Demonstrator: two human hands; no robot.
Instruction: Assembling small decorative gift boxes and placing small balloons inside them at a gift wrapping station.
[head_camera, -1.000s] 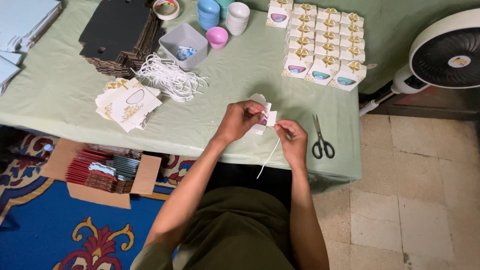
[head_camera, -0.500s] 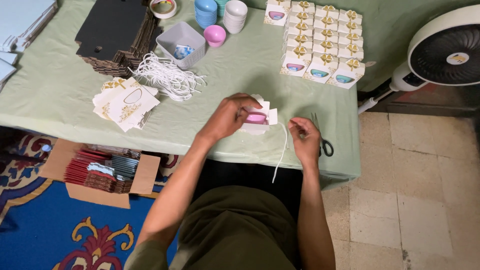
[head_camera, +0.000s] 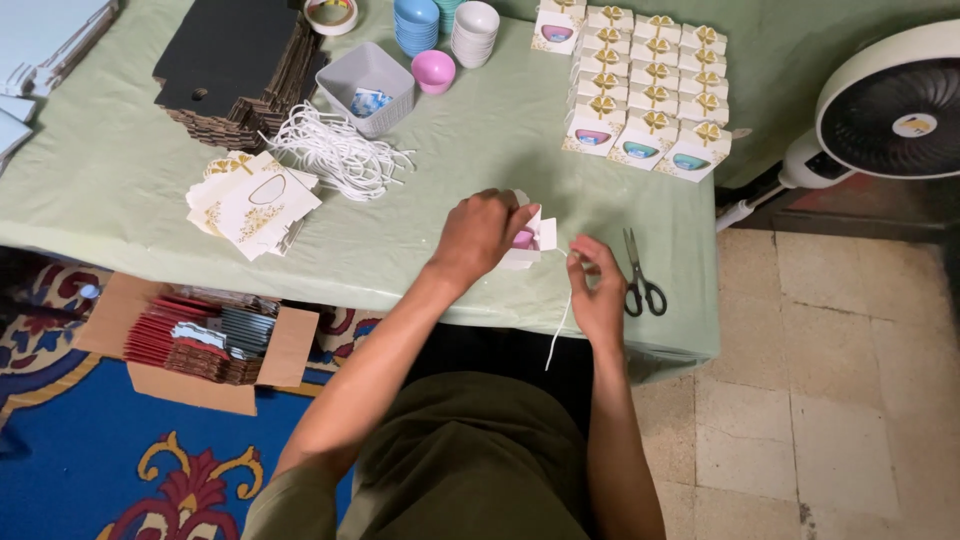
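Over small box (head_camera: 527, 240), curled left hand (head_camera: 482, 232)

A pale green cloth covers the surface (head_camera: 120, 190). At its far left a stack of black cardboard sheets (head_camera: 235, 65) lies beside a grey basket (head_camera: 368, 85), with a tangle of white cords (head_camera: 340, 152) just near of it. Flat white printed cards (head_camera: 250, 200) lie left of the cords. Far along the middle stand stacked blue bowls (head_camera: 416, 22), white bowls (head_camera: 476, 20), a pink bowl (head_camera: 434, 71) and a tape roll (head_camera: 330, 13). Finished white boxes with gold bows (head_camera: 645, 85) stand in rows at the far right. Black scissors (head_camera: 640, 280) lie near the right edge. A white fan (head_camera: 890, 105) stands on the tiled floor, and an open carton (head_camera: 200, 340) sits on the blue carpet at left.
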